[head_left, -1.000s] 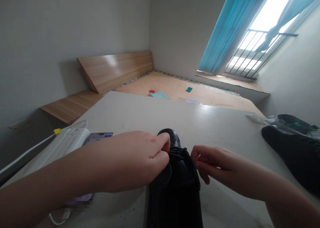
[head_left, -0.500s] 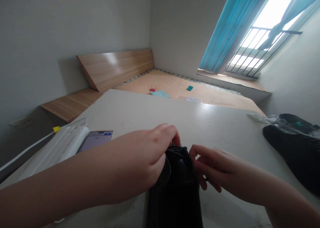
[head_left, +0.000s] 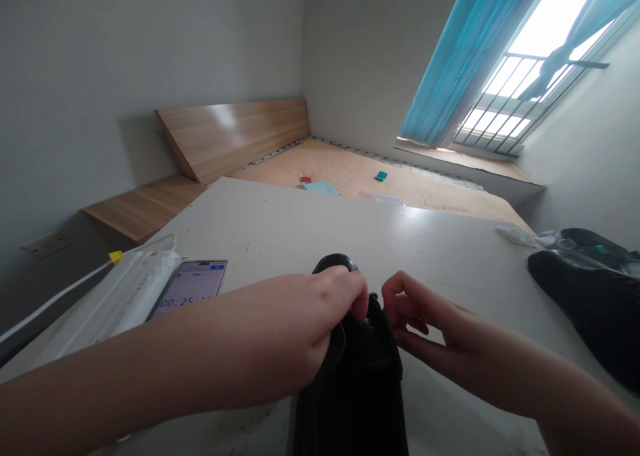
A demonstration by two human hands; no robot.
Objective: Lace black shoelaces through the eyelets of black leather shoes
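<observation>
A black leather shoe [head_left: 350, 403] lies in front of me on the pale table, its rounded toe [head_left: 337, 261] pointing away and its dark opening towards me. Over the lacing area, my left hand [head_left: 325, 309] is closed, with fingers curled down on the shoe's upper; the fingertips are partly hidden. My right hand [head_left: 415, 316] is beside the shoe's right edge, its fingers bent and pinched together. Whatever either hand pinches is too small or too hidden to make out. A small dark tip of cord or edge shows between the hands.
On the left lie a phone [head_left: 193, 286] with its screen lit and a white power strip [head_left: 135, 296] with a cable. More black footwear [head_left: 585, 296] with clear plastic is at the right edge. Beyond the white table [head_left: 280, 223] stretches a tan bed board [head_left: 345, 163] holding small coloured pieces.
The thin dark cord that looped over the shoe is hardly visible now. My left hand has moved slightly right and lower, uncovering the toe. My right hand's fingers have curled further in.
</observation>
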